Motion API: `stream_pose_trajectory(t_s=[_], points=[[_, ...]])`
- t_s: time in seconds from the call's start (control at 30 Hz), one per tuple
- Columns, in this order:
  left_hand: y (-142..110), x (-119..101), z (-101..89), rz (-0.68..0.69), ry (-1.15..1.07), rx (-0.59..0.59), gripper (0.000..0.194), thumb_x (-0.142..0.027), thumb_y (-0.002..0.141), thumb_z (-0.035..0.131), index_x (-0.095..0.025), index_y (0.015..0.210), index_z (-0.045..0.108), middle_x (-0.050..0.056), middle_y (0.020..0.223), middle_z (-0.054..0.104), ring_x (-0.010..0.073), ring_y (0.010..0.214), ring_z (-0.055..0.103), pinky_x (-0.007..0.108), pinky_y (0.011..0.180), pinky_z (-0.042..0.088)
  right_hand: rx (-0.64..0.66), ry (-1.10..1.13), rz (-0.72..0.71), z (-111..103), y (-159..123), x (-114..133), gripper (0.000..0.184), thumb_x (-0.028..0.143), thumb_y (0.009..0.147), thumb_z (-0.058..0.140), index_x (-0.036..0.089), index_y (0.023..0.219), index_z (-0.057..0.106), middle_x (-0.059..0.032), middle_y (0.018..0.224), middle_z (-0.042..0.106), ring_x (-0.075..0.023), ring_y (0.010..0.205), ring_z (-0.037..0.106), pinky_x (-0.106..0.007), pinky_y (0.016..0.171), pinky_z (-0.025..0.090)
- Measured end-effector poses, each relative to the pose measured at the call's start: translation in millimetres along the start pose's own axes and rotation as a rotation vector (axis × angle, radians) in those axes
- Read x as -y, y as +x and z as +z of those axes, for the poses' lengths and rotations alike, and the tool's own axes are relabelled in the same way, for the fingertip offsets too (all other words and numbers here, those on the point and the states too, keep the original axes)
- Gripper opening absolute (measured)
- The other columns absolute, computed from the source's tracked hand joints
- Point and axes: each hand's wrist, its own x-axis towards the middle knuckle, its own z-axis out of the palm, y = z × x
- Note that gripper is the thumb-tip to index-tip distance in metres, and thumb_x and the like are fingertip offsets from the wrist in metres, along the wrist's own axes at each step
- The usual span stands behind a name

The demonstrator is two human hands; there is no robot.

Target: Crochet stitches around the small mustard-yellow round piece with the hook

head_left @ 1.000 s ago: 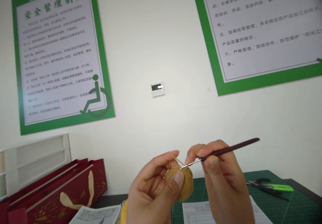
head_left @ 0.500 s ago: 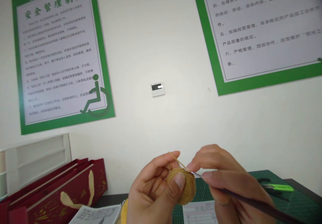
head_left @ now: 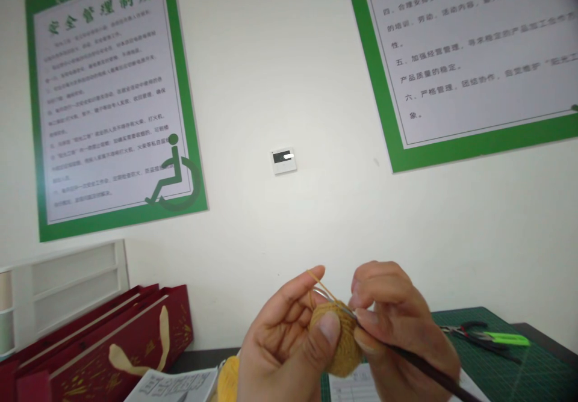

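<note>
Probably mid-stitch here

Left hand (head_left: 284,343) is tensioning yarn (head_left: 320,283) and pinching the mustard piece (head_left: 344,351) over the table (head_left: 195,360), short of its far edge; right hand (head_left: 401,328) is gripping the hook (head_left: 422,364). Next move's probably needing even tension.

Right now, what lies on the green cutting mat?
Pliers, a bright green object and a printed sheet. The right hand hides the sheet's middle and part of the mat.

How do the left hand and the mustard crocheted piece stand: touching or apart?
Touching: the head view plainly shows the left hand gripping the mustard crocheted piece, its fingers closed on it.
</note>
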Motion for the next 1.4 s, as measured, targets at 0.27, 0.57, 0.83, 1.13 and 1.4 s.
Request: stream_pose_trajectory(t_s=[0.27,0.57,0.83,1.13,1.4], points=[[-1.7,5.7,11.7,0.211,0.011,-0.112,0.041,-0.018,0.05,0.098,-0.023,0.089,0.086,0.005,0.068,0.076,0.0144,0.065,0.067,0.018,0.059,0.055,-0.091,-0.423,-0.127,15.1,1.3,14.1,0.018,0.004,0.08,0.065,0.02,0.089,0.066,-0.0019,0.074,0.068,-0.0171,0.071,0.06,-0.041,0.07,0.052],[2.9,2.7,3.5,0.16,0.068,-0.071,0.037,-0.023,0.053,0.098,-0.022,0.088,0.086,0.005,0.072,0.076,0.0122,0.064,0.066,0.017,0.06,0.053,-0.104,0.276,0.743,-4.6,15.2,19.0,0.025,0.034,0.101,0.049,0.021,0.082,0.06,0.0013,0.069,0.052,-0.0123,0.063,0.048,-0.026,0.057,0.041],[2.6,2.2,4.3,0.148,0.039,-0.04,0.032,-0.021,0.054,0.097,-0.022,0.084,0.085,0.007,0.077,0.08,0.0159,0.073,0.071,0.018,0.067,0.055,0.043,0.654,0.889,9.3,11.9,9.8,0.021,0.038,0.095,0.06,0.024,0.081,0.052,0.0027,0.074,0.055,-0.0129,0.068,0.052,-0.027,0.064,0.046],[-1.4,5.3,7.3,0.005,-0.013,0.057,0.043,-0.02,0.057,0.096,-0.024,0.098,0.085,0.005,0.074,0.074,0.0136,0.067,0.066,0.02,0.062,0.053,-0.108,-0.457,-0.262,-0.7,5.2,8.3,0.015,0.001,0.081,0.073,0.015,0.082,0.069,-0.0007,0.081,0.07,-0.0145,0.078,0.062,-0.038,0.076,0.049],[7.0,-3.3,-10.3,-0.283,-0.066,0.249,0.039,-0.019,0.063,0.092,-0.021,0.101,0.084,0.008,0.086,0.075,0.0166,0.076,0.07,0.026,0.075,0.055,-0.182,0.323,0.278,7.9,11.2,10.7,0.007,0.02,0.098,0.057,0.02,0.096,0.063,0.001,0.07,0.06,-0.014,0.062,0.055,-0.034,0.062,0.046]])
